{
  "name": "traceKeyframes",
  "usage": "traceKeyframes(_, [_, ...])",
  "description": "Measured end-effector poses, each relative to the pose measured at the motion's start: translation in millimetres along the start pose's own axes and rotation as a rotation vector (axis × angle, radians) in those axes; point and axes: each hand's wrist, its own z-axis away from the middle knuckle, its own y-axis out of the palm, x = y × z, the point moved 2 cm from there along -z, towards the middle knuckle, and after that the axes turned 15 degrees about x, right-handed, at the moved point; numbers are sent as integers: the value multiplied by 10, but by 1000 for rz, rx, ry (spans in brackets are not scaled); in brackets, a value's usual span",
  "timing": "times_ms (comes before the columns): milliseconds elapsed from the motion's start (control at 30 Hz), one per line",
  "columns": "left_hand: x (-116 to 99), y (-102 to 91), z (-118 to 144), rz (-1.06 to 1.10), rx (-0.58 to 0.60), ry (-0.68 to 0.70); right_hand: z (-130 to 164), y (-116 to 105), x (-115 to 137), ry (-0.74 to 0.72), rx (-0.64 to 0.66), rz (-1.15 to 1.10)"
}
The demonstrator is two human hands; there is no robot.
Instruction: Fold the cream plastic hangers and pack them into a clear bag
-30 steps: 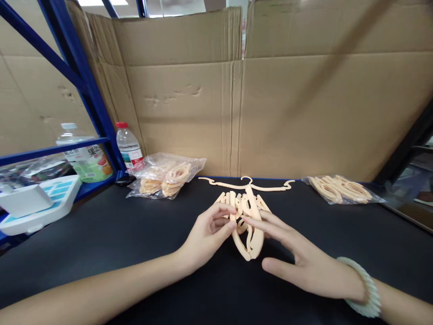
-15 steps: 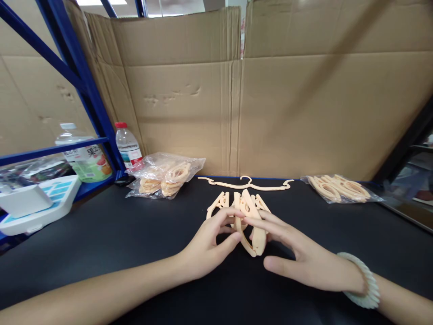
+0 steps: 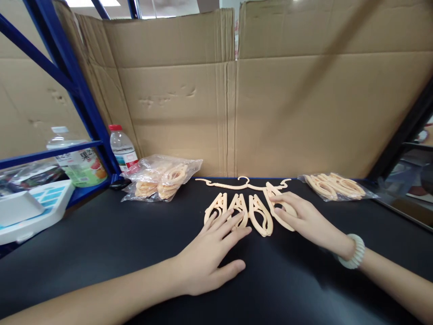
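Note:
Several peach plastic clips (image 3: 260,220) lie side by side in a row on the black table (image 3: 101,243). My left hand (image 3: 211,253) lies flat with spread fingers, its fingertips resting on the left clips of the row. My right hand (image 3: 304,219), with a pale bead bracelet at the wrist, rests its fingers on the rightmost clip (image 3: 279,207). Just behind the row lies a thin peach hanger bar (image 3: 245,184) with a small hook.
A clear bag of peach clips (image 3: 160,177) sits at the back left, another such bag (image 3: 334,186) at the back right. Two bottles (image 3: 123,146) stand by the blue rack (image 3: 67,76). A white and blue scale (image 3: 30,205) is far left. Cardboard walls the back.
The clips, bunched upright between both hands before, now lie spread in a flat row. Both hands have opened and moved outward, the right hand going farther back and right.

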Motion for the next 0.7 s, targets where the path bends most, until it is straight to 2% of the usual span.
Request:
traceKeyframes(167, [16, 4, 11, -16, 41, -27, 15, 91, -66, 98, 169, 170])
traceKeyframes(367, [20, 14, 1, -76, 13, -125, 52, 199, -2, 145, 241, 277])
traceKeyframes(533, [50, 40, 7, -84, -11, -160, 67, 300, 44, 51, 277, 312])
traceKeyframes(700, [69, 51, 7, -67, -5, -161, 80, 301, 143, -85, 275, 359])
